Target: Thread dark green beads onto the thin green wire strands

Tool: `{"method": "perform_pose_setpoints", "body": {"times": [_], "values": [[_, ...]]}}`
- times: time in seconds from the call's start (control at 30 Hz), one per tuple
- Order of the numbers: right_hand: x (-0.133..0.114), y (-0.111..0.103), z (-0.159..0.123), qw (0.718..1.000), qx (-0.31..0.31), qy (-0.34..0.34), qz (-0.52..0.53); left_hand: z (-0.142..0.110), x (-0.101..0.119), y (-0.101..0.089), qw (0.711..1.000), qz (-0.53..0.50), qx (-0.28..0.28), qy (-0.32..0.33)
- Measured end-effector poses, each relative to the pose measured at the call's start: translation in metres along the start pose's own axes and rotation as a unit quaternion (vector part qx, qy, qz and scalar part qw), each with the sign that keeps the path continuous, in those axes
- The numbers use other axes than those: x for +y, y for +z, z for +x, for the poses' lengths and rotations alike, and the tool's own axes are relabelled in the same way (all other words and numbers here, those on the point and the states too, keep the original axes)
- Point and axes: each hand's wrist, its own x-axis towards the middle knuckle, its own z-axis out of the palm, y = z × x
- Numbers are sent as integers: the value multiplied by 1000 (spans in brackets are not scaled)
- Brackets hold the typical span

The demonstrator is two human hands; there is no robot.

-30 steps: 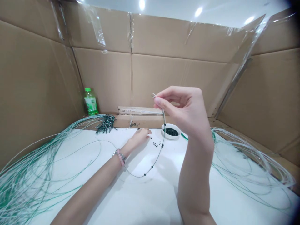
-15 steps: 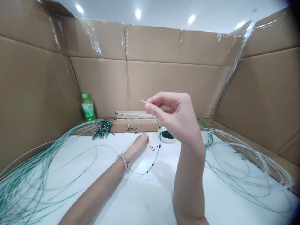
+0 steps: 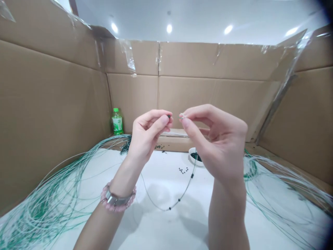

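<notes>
Head view: left hand (image 3: 148, 133) and right hand (image 3: 217, 140) raised together above the white surface (image 3: 156, 225).

The left fingers close on a small black bead (image 3: 169, 116); the right fingers pinch the tip of a thin wire (image 3: 186, 189) just beside it. The wire sags in a loop strung with black beads, passing just beside a white bowl (image 3: 191, 160) of beads.

light: bright, even, from round ceiling lamps (image 3: 169, 28) overhead | shadows: soft, grey, on the white table (image 3: 161, 234) below the right hand (image 3: 221, 146) | glare: shine along clear tape (image 3: 288, 69) | edges: cardboard walls (image 3: 52, 104) bowed by distortion, top-right corner darkened | focus: sharp overall, no obvious blur
</notes>
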Motion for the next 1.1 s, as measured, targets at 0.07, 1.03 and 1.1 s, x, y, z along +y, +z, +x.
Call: {"method": "perform_pose_setpoints", "body": {"times": [0.07,1.03,1.1], "values": [[-2,3,-3,1000,3,-8,-7,-5,7,0,1000,8,-15,12],[-8,12,-11,996,22,-69,-42,-7,12,-1,997,-5,-76,26],[-7,11,-11,997,22,-70,-39,-7,12,-1,997,-11,-78,21]]}}
